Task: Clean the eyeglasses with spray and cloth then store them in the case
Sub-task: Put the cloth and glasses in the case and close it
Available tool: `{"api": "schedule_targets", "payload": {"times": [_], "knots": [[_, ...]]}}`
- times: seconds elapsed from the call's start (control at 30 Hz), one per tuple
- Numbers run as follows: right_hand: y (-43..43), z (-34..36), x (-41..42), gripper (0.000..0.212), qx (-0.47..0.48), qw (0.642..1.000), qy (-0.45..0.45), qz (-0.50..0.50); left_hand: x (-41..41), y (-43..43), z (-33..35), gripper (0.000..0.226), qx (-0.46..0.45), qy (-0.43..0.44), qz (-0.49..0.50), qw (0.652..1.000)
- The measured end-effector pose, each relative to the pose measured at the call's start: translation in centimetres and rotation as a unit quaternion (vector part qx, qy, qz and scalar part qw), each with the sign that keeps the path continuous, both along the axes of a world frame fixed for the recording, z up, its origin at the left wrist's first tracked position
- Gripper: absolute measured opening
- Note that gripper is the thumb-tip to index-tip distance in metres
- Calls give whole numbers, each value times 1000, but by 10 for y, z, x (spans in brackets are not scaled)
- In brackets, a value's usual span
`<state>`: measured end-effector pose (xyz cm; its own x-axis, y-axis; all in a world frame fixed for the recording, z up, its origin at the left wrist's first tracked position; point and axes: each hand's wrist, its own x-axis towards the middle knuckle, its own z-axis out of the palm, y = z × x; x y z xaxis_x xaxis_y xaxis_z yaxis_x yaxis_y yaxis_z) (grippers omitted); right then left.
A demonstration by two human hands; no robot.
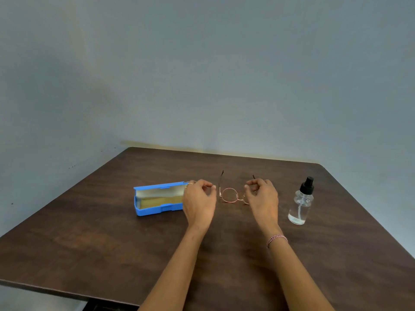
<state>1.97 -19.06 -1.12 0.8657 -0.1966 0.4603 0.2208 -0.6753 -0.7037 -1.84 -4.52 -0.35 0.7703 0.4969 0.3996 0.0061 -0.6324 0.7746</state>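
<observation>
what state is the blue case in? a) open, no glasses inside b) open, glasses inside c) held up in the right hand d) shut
a: the case lies open, its yellowish inside showing, and the eyeglasses sit on the table beside it.

Single head-worn view, forward and down over the table point(89, 243) toward the wall point(202, 63)

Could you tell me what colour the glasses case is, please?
The case is blue; head view.
</observation>
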Motion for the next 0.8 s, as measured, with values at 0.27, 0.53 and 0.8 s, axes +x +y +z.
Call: {"api": "schedule_targets", "payload": {"times": [0.27,0.53,0.8], "knots": [[-20,-32,13,20,-18,999,13,-39,42,-24,-20,24,-37,75,-13,996],[-27,-39,24,25,-17,996,49,-74,53,-24,-32,28,-66,113,-30,991],[-35,-46,32,21,121,984,119,-47,57,-16,-36,18,-130,122,-36,983]]}}
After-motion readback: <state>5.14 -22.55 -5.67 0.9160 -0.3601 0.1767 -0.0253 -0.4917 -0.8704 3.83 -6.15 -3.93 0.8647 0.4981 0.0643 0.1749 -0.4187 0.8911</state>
